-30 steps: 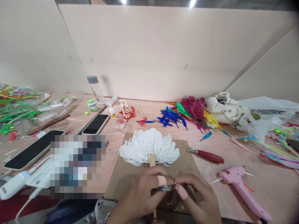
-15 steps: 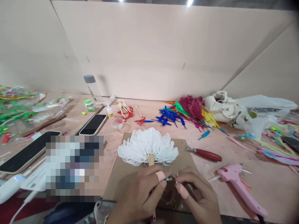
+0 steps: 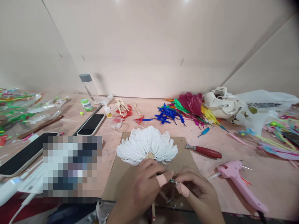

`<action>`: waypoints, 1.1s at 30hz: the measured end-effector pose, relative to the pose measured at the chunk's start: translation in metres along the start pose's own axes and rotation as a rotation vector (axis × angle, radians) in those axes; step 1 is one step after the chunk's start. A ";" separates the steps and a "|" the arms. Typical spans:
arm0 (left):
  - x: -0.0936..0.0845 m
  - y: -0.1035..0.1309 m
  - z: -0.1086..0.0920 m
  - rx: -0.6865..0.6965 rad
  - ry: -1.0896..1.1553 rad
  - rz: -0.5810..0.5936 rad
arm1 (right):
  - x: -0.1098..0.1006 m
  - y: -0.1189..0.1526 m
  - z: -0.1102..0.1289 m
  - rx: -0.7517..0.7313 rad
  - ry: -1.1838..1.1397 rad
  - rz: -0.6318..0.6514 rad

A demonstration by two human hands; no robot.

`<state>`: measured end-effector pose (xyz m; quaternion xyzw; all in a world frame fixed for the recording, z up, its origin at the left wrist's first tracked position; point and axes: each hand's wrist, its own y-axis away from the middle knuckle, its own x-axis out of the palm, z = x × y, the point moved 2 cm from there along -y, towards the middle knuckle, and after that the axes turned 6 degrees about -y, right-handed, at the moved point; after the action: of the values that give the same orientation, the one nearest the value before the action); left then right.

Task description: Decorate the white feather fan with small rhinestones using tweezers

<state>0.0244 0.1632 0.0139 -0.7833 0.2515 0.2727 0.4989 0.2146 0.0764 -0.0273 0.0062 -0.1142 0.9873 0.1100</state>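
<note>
A white feather fan (image 3: 147, 145) lies on a brown cardboard sheet (image 3: 112, 183), and its wooden handle (image 3: 153, 211) runs down beneath my left hand (image 3: 146, 183). That hand is closed over the handle, with a bandage-like strip on one finger. Between both sets of fingertips sits a small shiny piece (image 3: 172, 180), too small to name. My right hand (image 3: 195, 188) pinches at its right side, with a similar strip on the thumb. Thin clear strands (image 3: 174, 202) hang below the fingers. What the left fingers grip is mostly hidden.
Right of the cardboard lie a red-handled knife (image 3: 206, 151) and a pink glue gun (image 3: 243, 183). Coloured feathers (image 3: 190, 104) and a white bag (image 3: 219, 104) are behind. Phones (image 3: 91, 124), a glue bottle (image 3: 107, 111), tasselled wooden pieces (image 3: 122, 106) and a clear bottle (image 3: 90, 88) stand or lie left.
My fingertips have come closer together around the small piece. My left hand has moved slightly up and right, covering more of the fan's handle near the feathers. The view has tilted a little.
</note>
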 end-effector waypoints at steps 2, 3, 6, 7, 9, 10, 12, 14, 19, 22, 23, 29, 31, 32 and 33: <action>0.001 0.000 0.000 0.013 -0.009 -0.001 | 0.003 0.002 0.002 0.070 -0.043 -0.038; 0.001 0.001 0.001 0.016 -0.015 -0.005 | 0.004 0.002 0.002 0.086 -0.060 -0.058; 0.003 0.002 0.001 0.033 -0.037 -0.035 | 0.005 0.003 0.000 0.099 -0.078 -0.040; 0.003 0.002 0.000 0.039 -0.042 -0.042 | 0.004 0.002 -0.002 0.085 -0.079 -0.019; 0.004 0.001 0.000 0.052 -0.048 -0.046 | 0.001 0.001 -0.006 0.057 -0.080 0.021; 0.004 0.000 0.000 0.056 -0.050 -0.046 | -0.001 0.001 -0.008 0.050 -0.080 0.033; 0.004 -0.001 -0.001 0.064 -0.054 -0.043 | -0.003 0.000 -0.009 0.057 -0.078 0.084; 0.003 -0.003 -0.001 0.076 -0.055 -0.040 | -0.004 -0.001 -0.008 0.061 -0.074 0.116; 0.001 -0.004 -0.003 0.108 -0.061 -0.020 | -0.002 -0.004 -0.005 0.039 -0.079 0.068; 0.000 -0.004 -0.004 0.080 -0.028 0.043 | 0.000 -0.003 -0.007 0.053 -0.095 0.063; 0.000 -0.003 -0.005 0.067 -0.012 0.054 | 0.000 -0.003 -0.008 0.056 -0.096 0.062; 0.001 -0.002 -0.004 0.041 -0.005 0.044 | -0.004 0.000 -0.014 0.051 -0.084 0.078; 0.000 -0.001 -0.004 0.039 -0.028 0.022 | -0.003 0.000 -0.013 0.036 -0.075 0.075; 0.000 -0.001 -0.004 0.031 -0.043 0.005 | -0.002 0.000 -0.011 0.027 -0.066 0.056; 0.000 0.000 -0.004 0.021 -0.057 -0.016 | -0.001 -0.001 -0.009 0.013 -0.050 0.025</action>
<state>0.0246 0.1595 0.0155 -0.7720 0.2338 0.2882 0.5160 0.2155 0.0789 -0.0355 0.0303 -0.1104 0.9889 0.0949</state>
